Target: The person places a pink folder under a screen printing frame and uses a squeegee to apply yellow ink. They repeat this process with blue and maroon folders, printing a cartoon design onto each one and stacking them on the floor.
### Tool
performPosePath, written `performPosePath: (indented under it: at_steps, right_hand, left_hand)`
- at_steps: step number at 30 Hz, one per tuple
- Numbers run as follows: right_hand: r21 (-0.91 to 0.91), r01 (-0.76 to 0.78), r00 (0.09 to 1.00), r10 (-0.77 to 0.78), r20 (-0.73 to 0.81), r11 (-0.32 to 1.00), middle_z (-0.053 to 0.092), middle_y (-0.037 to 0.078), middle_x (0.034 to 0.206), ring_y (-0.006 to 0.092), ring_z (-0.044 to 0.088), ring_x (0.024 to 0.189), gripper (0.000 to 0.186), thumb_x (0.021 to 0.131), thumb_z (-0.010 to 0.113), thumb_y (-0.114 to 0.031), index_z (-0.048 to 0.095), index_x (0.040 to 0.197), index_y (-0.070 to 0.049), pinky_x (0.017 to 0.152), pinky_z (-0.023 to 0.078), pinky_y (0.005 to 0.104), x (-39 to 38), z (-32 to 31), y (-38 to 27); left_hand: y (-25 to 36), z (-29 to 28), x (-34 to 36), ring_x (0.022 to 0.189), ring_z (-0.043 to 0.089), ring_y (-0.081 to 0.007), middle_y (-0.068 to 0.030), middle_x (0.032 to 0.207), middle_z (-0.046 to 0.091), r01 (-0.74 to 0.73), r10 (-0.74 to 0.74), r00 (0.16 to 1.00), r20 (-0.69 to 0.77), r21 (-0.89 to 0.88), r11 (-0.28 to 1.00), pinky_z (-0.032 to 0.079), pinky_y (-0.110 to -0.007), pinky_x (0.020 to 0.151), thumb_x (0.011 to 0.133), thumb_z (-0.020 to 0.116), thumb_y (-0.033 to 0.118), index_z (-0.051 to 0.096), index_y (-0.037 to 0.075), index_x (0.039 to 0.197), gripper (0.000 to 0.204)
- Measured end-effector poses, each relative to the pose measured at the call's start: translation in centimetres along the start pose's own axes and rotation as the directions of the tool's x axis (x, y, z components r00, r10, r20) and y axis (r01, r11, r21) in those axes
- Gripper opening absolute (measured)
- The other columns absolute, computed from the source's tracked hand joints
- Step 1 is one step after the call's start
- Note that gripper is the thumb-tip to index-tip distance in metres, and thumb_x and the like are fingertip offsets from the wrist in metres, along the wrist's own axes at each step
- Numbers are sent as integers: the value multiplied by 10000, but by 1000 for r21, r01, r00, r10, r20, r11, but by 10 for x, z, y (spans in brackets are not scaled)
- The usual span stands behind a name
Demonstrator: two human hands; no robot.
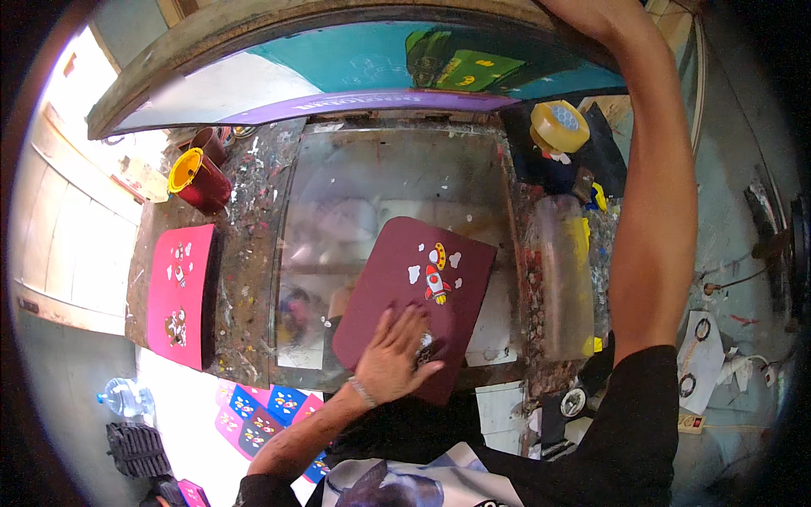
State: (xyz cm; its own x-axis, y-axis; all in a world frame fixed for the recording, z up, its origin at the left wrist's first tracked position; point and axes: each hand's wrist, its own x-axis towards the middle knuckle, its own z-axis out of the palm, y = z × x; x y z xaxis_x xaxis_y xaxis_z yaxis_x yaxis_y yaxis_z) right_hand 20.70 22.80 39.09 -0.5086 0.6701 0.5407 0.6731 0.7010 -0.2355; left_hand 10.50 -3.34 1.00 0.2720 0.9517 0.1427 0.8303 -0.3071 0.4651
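A maroon sheet [380,279] with rounded corners lies tilted on the glass plate [338,177]. It bears a printed red and white rocket, a yellow ringed shape and small white clouds. My left hand [395,359] rests on its near part, palm down and fingers apart, partly covering another print. Above the far end of the glass, a screen printing frame [355,72] stands raised, its wooden rim upward and its mesh teal, white, green and purple. My right hand [591,15] holds the rim at the upper right; its fingers are mostly out of the picture.
Left on the stained bench lies a pink printed sheet [182,296], with a red pot [203,182] rimmed in yellow beyond. Rolls of tape [559,127] sit at the far right, near a clear plastic strip [566,279]. Several printed sheets [258,418] lie lower left.
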Motion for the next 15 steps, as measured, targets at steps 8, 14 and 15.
performPosePath:
  at_steps: [8, 14, 15]
  right_hand:
    - [-20, 146, 983, -147, -112, 989, 482, 126, 530, 180, 453, 518, 723, 959, 588, -565, 549, 613, 68, 554, 405, 399, 19, 19, 19]
    - [-104, 166, 983, -156, 98, 981, 706, 159, 1072, 279, 646, 1013, 600, 1022, 471, -545, 672, 1280, -42, 960, 463, 380, 53, 11, 81]
    - [-98, 185, 983, -182, 36, 978, 705, 159, 1077, 279, 647, 1016, 596, 1022, 469, -538, 670, 1283, -41, 961, 465, 380, 41, 15, 77]
  left_hand:
    - [-41, -57, -133, 1486, 353, -355, -207, 1546, 442, 166, -175, 983, 63, 135, 977, 170, -557, 1241, 920, 685, 463, 480, -10, 1457, 744]
    - [-12, 23, -231, 1089, 582, -250, -185, 1238, 616, 692, -967, 134, -218, -678, 249, 451, -409, 937, 859, 804, 360, 629, -19, 1240, 565]
    - [0, 24, -228, 990, 602, -210, -152, 1133, 655, 602, -1000, -3, 21, -798, -19, 475, -374, 860, 854, 815, 339, 666, -21, 1170, 501]
